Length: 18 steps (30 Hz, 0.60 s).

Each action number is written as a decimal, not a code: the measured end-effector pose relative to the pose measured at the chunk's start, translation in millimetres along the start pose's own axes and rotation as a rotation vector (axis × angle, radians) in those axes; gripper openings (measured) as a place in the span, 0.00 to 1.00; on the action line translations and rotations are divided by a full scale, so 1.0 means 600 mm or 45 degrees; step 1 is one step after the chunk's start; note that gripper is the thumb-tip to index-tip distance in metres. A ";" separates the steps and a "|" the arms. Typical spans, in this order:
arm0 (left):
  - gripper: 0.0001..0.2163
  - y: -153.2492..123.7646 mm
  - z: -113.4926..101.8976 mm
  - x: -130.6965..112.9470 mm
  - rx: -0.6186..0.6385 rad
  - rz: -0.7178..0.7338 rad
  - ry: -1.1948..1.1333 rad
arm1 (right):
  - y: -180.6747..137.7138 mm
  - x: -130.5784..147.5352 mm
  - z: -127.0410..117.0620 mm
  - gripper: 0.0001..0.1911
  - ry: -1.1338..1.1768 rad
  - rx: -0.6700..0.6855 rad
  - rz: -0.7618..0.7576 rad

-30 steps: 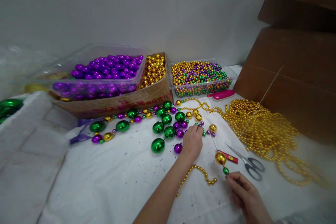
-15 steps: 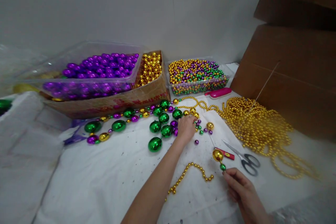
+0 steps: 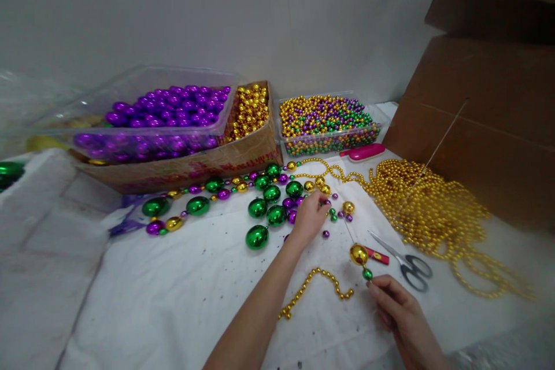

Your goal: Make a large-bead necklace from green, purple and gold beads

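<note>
My left hand (image 3: pixel 309 218) reaches over loose beads on the white cloth (image 3: pixel 182 295), its fingertips pinched on a small purple bead (image 3: pixel 325 202). Large green balls (image 3: pixel 276 215) and small purple, green and gold beads lie around it. My right hand (image 3: pixel 401 318) sits near the front edge and grips the lower end of a thin wire needle (image 3: pixel 349 234). A small green bead (image 3: pixel 367 274) and a gold ball (image 3: pixel 359 254) are threaded on the needle just above the fingers. A short gold bead strand (image 3: pixel 321 286) lies between my two arms.
At the back stand a clear tub of purple balls (image 3: pixel 165 113), a cardboard box of gold balls (image 3: pixel 249 113) and a tub of mixed small beads (image 3: pixel 325 121). Scissors (image 3: pixel 407 266), a red item (image 3: pixel 378 255), a pink tool (image 3: pixel 364 152) and heaped gold strands (image 3: pixel 433 214) lie right, beside cardboard sheets (image 3: pixel 485 127).
My left hand moved from the loose beads up toward the gold and purple ones, then shifted right and pinched its fingertips together. My right hand has kept holding the beaded needle.
</note>
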<state>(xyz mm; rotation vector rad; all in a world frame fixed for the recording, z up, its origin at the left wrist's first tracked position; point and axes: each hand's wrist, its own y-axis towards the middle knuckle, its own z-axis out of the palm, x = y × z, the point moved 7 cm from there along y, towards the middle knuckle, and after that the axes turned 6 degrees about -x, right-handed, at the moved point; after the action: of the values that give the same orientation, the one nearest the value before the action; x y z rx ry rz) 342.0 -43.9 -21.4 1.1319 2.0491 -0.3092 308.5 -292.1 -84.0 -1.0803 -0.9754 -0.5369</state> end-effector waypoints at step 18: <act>0.11 -0.108 -0.035 0.035 0.132 -0.601 -1.785 | -0.034 0.009 0.037 0.18 -0.132 0.052 -0.070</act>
<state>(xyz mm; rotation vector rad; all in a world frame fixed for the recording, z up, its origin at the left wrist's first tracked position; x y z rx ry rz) 272.6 -57.4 -31.4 0.2080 0.9600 -1.0769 286.6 -279.7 -66.5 -1.0554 -1.1053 -0.5077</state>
